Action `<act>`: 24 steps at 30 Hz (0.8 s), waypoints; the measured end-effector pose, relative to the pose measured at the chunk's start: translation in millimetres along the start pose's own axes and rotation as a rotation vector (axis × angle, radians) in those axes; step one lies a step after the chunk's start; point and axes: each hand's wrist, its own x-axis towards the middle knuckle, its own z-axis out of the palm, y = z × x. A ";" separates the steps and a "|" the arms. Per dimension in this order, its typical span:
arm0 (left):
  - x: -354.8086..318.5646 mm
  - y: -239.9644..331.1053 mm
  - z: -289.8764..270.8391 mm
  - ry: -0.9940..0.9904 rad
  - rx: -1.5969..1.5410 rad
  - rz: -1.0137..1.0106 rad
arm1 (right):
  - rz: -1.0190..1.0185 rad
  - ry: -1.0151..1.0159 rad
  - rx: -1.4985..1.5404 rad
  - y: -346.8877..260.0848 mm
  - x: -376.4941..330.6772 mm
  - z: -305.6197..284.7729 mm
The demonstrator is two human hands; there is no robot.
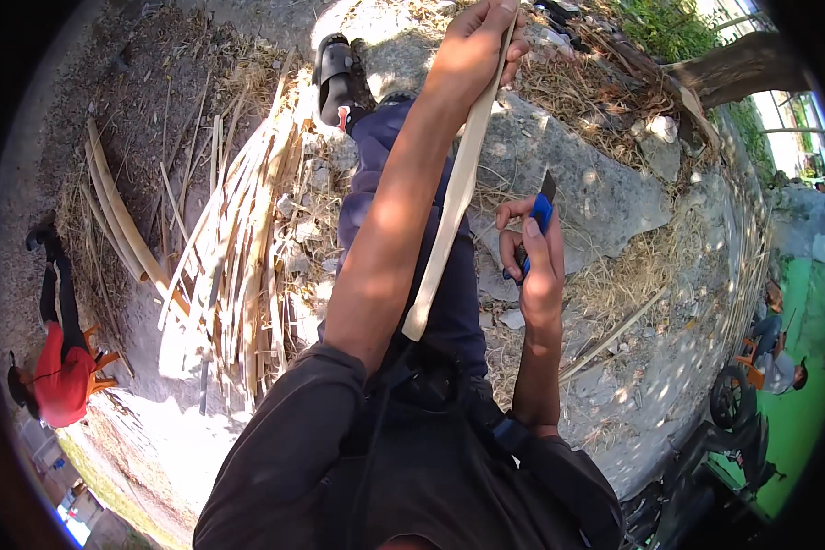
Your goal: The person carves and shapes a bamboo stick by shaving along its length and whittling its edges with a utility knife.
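A long, pale, flat strip of split cane or wood [460, 183] runs down across my lap. My left hand [479, 48], stretched far forward, is closed round its upper part, and its lower end comes near my waist. To the right of the strip, my right hand [541, 266] grips a blue utility knife [542, 213]. The knife's blade is out and points up and away from me; it is apart from the strip. Part of the knife's handle is hidden by my fingers.
A heap of pale strips [238, 238] lies on the ground at left, with thicker curved pieces [124, 215] beyond. Ahead is a stone slab [577, 174]; a tree trunk [742, 69] is at far right. Seated people [64, 376] are at both sides, and a motorcycle [738, 431] stands lower right.
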 end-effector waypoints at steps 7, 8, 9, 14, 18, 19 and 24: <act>-11.9 -18.5 -8.8 -0.004 -0.112 0.038 | -0.011 -0.053 -0.246 16.0 -3.4 -27.4; -15.5 -17.5 -9.3 0.039 -0.070 0.011 | -0.004 -0.115 -0.366 15.5 -2.5 -25.9; -16.6 -18.1 -10.8 0.026 -0.073 0.015 | -0.004 -0.126 -0.346 14.1 -1.9 -22.5; -17.8 -15.9 -6.6 0.092 0.120 0.046 | 0.064 -0.148 -0.281 12.1 4.6 -8.2; -17.6 -17.4 -7.1 0.051 0.126 0.060 | 0.053 -0.207 -0.360 20.7 13.7 -4.5; -15.9 -19.8 -7.1 0.038 0.079 0.062 | 0.056 -0.213 -0.358 22.2 15.9 -3.8; -17.5 -15.3 -4.1 0.072 0.057 0.094 | -0.030 -0.237 -0.445 22.3 19.2 -2.5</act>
